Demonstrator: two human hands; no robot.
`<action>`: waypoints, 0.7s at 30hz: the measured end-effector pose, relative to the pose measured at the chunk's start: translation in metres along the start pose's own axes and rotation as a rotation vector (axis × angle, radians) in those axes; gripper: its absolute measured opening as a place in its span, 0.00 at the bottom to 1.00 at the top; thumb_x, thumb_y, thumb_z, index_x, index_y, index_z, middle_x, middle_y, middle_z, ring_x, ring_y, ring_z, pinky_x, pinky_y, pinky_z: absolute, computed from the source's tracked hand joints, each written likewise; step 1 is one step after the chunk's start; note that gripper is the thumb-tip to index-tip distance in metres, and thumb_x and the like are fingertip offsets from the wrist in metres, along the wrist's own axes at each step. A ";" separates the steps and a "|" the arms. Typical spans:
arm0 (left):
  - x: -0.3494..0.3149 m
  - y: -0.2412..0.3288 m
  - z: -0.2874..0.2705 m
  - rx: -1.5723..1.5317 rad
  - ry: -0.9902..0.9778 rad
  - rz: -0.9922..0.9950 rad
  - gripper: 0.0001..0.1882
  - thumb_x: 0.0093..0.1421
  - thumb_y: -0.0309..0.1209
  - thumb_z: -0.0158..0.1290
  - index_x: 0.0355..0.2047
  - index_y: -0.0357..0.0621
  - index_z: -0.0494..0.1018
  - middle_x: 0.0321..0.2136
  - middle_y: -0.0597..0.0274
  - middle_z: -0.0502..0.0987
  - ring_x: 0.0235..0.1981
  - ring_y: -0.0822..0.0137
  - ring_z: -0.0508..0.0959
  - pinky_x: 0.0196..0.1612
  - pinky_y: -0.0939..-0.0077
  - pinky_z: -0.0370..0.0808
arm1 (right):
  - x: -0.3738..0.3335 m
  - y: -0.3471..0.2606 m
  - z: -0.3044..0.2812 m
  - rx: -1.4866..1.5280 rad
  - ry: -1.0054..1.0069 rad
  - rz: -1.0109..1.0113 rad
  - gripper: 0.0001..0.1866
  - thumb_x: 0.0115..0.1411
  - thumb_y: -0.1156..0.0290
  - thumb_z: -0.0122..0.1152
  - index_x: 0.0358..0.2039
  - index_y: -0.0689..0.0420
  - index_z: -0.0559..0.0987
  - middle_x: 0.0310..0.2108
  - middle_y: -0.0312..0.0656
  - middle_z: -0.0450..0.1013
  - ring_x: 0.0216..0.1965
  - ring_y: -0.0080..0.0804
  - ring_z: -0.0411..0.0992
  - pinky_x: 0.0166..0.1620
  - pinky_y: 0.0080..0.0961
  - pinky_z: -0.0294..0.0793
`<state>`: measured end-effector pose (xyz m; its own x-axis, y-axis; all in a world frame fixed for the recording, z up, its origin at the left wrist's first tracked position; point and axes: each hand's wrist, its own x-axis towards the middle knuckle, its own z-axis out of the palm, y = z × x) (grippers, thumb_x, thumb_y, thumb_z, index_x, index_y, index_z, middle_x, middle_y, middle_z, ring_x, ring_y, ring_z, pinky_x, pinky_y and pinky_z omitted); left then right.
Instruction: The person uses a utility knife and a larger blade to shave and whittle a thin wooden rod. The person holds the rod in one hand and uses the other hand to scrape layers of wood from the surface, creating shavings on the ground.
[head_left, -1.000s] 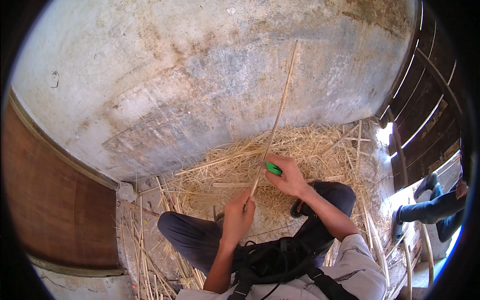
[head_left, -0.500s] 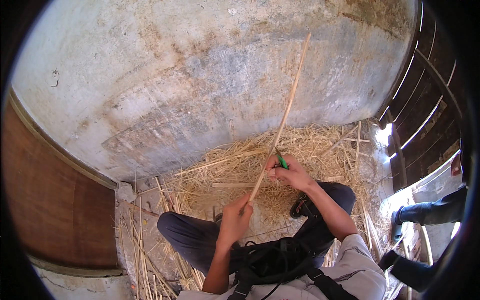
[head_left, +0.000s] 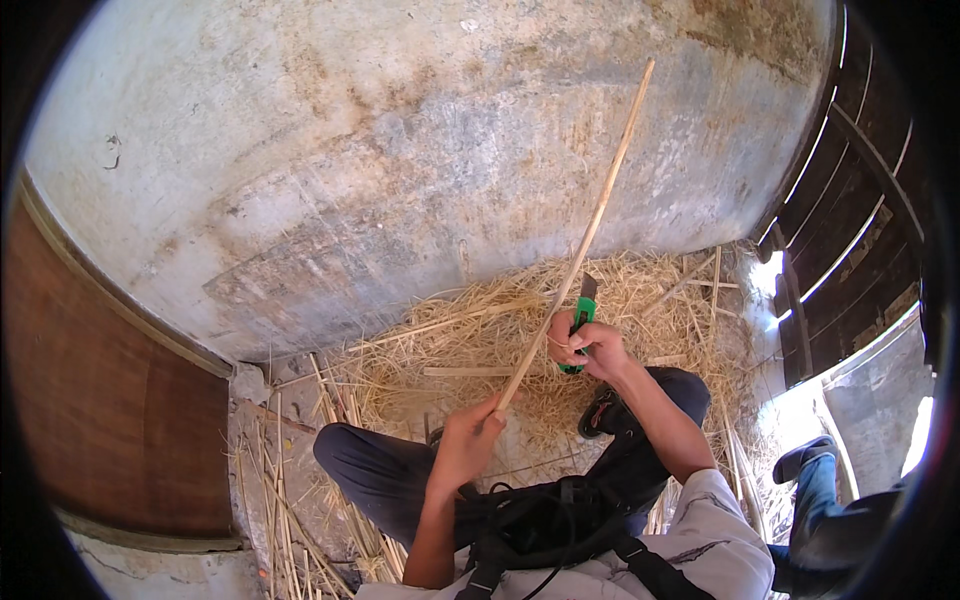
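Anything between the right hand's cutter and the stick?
Nothing visible. The right hand holds the green cutter just right of the stick; only straw shows behind the gap between blade and stick. The left hand grips its lower end.

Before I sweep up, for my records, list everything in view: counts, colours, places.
Stick: 1, tan, centre
Cutter knife: 1, green, right of stick
Shavings: uncountable heap, yellowish, floor ahead
Loose strips: many, tan, floor left and right
Wall: 1, stained grey, ahead
Panel: 1, brown, far left
Slatted partition: 1, dark, far right
Co-worker's leg: at least 1, blue, lower right
Strapped gear: 1, black, lap
Shirt: 1, pale, bottom
Legs: 2, dark trousers, lower centre
Left hand: 1, bare, around stick's lower end
Right hand: 1, bare, around knife
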<state>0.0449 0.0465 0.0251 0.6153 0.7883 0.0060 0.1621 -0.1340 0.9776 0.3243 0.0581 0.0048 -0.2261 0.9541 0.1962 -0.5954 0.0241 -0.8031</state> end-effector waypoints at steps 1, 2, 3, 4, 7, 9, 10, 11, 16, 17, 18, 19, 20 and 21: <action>-0.001 0.000 -0.001 -0.014 -0.012 -0.006 0.18 0.70 0.21 0.49 0.58 0.46 0.79 0.22 0.73 0.62 0.24 0.80 0.61 0.27 0.80 0.61 | 0.000 0.000 0.000 0.027 -0.016 -0.010 0.10 0.52 0.64 0.58 0.23 0.57 0.71 0.17 0.35 0.65 0.15 0.21 0.57 0.22 0.23 0.55; -0.001 0.001 -0.002 -0.027 -0.023 -0.012 0.19 0.70 0.21 0.49 0.58 0.46 0.79 0.22 0.74 0.62 0.24 0.80 0.60 0.27 0.80 0.61 | 0.000 -0.001 0.000 0.055 -0.031 -0.020 0.10 0.52 0.64 0.57 0.22 0.56 0.70 0.17 0.35 0.65 0.15 0.21 0.57 0.22 0.24 0.55; -0.002 0.001 -0.002 -0.041 -0.035 -0.019 0.19 0.70 0.21 0.49 0.58 0.47 0.80 0.22 0.74 0.61 0.24 0.80 0.60 0.27 0.80 0.60 | 0.000 -0.001 -0.002 0.105 -0.073 -0.028 0.10 0.52 0.64 0.57 0.22 0.56 0.70 0.16 0.35 0.65 0.15 0.22 0.57 0.22 0.24 0.55; -0.002 0.000 -0.002 -0.043 -0.041 -0.018 0.19 0.70 0.21 0.48 0.58 0.47 0.80 0.22 0.75 0.61 0.24 0.81 0.60 0.27 0.80 0.60 | 0.001 -0.001 -0.004 0.154 -0.115 -0.038 0.10 0.51 0.64 0.57 0.22 0.56 0.71 0.16 0.35 0.65 0.15 0.22 0.57 0.22 0.24 0.55; -0.001 -0.001 -0.001 -0.036 -0.046 -0.017 0.20 0.69 0.20 0.48 0.58 0.47 0.80 0.22 0.75 0.61 0.23 0.81 0.59 0.27 0.80 0.59 | 0.001 -0.002 -0.008 0.203 -0.155 -0.060 0.10 0.51 0.64 0.58 0.23 0.56 0.71 0.16 0.35 0.64 0.15 0.22 0.58 0.23 0.24 0.55; -0.001 0.000 0.000 -0.011 -0.034 -0.020 0.20 0.69 0.20 0.48 0.57 0.47 0.80 0.21 0.75 0.61 0.23 0.81 0.60 0.26 0.80 0.59 | -0.001 -0.006 -0.008 0.133 -0.093 -0.049 0.10 0.53 0.64 0.59 0.24 0.56 0.73 0.17 0.35 0.65 0.15 0.22 0.59 0.23 0.24 0.56; -0.002 -0.002 0.000 0.018 0.005 -0.009 0.20 0.69 0.20 0.48 0.57 0.46 0.80 0.21 0.76 0.61 0.23 0.81 0.60 0.26 0.80 0.59 | -0.001 -0.011 -0.005 0.064 -0.035 -0.030 0.09 0.54 0.65 0.60 0.25 0.57 0.73 0.17 0.35 0.66 0.16 0.22 0.60 0.24 0.24 0.57; -0.003 -0.006 0.000 0.047 0.044 0.001 0.20 0.69 0.20 0.48 0.57 0.46 0.80 0.21 0.76 0.62 0.22 0.81 0.60 0.25 0.80 0.59 | -0.001 -0.016 0.000 -0.005 0.024 -0.011 0.09 0.56 0.66 0.61 0.26 0.57 0.74 0.18 0.35 0.67 0.17 0.21 0.60 0.24 0.25 0.58; -0.006 -0.019 -0.006 0.024 0.126 -0.073 0.19 0.69 0.22 0.49 0.57 0.46 0.79 0.20 0.75 0.62 0.21 0.81 0.60 0.24 0.80 0.58 | 0.001 -0.032 0.013 -0.773 0.371 -0.091 0.13 0.63 0.63 0.62 0.38 0.62 0.77 0.27 0.36 0.70 0.24 0.18 0.61 0.28 0.23 0.61; -0.005 -0.021 -0.007 0.029 0.131 -0.074 0.18 0.69 0.22 0.49 0.57 0.46 0.79 0.20 0.76 0.62 0.21 0.82 0.60 0.24 0.80 0.57 | 0.002 -0.034 0.011 -0.957 0.390 -0.161 0.15 0.65 0.62 0.61 0.41 0.63 0.78 0.29 0.36 0.70 0.26 0.18 0.62 0.30 0.23 0.62; -0.005 -0.022 -0.007 0.035 0.136 -0.076 0.18 0.69 0.22 0.50 0.57 0.45 0.79 0.20 0.76 0.62 0.21 0.82 0.60 0.24 0.80 0.57 | 0.001 -0.038 0.010 -1.050 0.470 -0.229 0.14 0.66 0.63 0.60 0.44 0.62 0.78 0.30 0.37 0.71 0.29 0.21 0.64 0.33 0.25 0.65; -0.005 -0.023 -0.008 0.030 0.153 -0.075 0.18 0.69 0.23 0.50 0.56 0.45 0.79 0.20 0.76 0.62 0.21 0.82 0.60 0.24 0.80 0.57 | 0.000 -0.043 0.013 -1.142 0.544 -0.298 0.14 0.67 0.64 0.59 0.47 0.61 0.78 0.31 0.37 0.72 0.31 0.25 0.67 0.36 0.26 0.68; -0.005 -0.023 -0.007 0.026 0.170 -0.075 0.18 0.69 0.23 0.50 0.56 0.45 0.80 0.20 0.76 0.62 0.21 0.82 0.60 0.24 0.80 0.57 | -0.001 -0.047 0.014 -1.233 0.619 -0.369 0.14 0.68 0.65 0.58 0.50 0.59 0.78 0.33 0.37 0.74 0.33 0.29 0.70 0.40 0.28 0.71; -0.006 -0.024 -0.007 0.021 0.187 -0.074 0.17 0.69 0.23 0.50 0.56 0.45 0.80 0.20 0.76 0.62 0.21 0.82 0.60 0.24 0.80 0.56 | -0.005 -0.049 0.012 -1.182 0.626 -0.427 0.14 0.68 0.64 0.59 0.49 0.58 0.78 0.34 0.37 0.74 0.34 0.29 0.71 0.40 0.29 0.71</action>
<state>0.0321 0.0494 0.0032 0.4472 0.8941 -0.0250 0.2190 -0.0824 0.9722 0.3452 0.0485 0.0503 0.3679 0.7751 0.5137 0.5329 0.2770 -0.7996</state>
